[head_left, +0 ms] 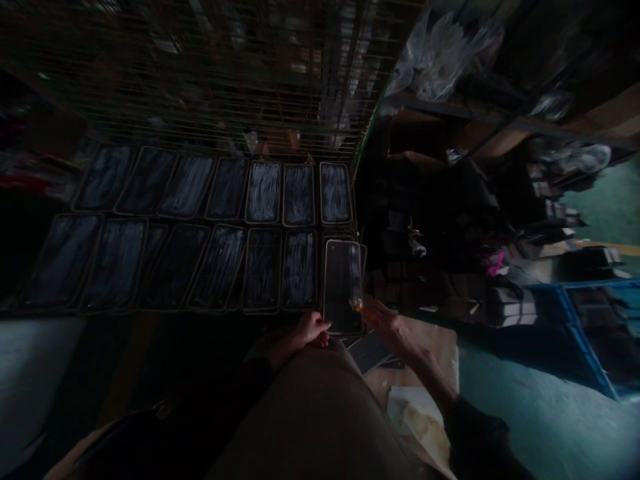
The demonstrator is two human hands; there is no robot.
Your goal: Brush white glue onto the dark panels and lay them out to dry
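Note:
The scene is very dark. My left hand is closed on the near edge of a dark rectangular panel with a pale rim, holding it up over my lap. My right hand pinches a small orange-tipped brush or applicator against the panel's lower right corner, where a pale streak runs up the surface. Two rows of several similar dark panels smeared with whitish streaks lie side by side in front of me.
A wire rack stands behind the panel rows. Cluttered shelves with plastic bags fill the right. A blue crate sits on the green floor at right. More dark panels lie on a board by my right knee.

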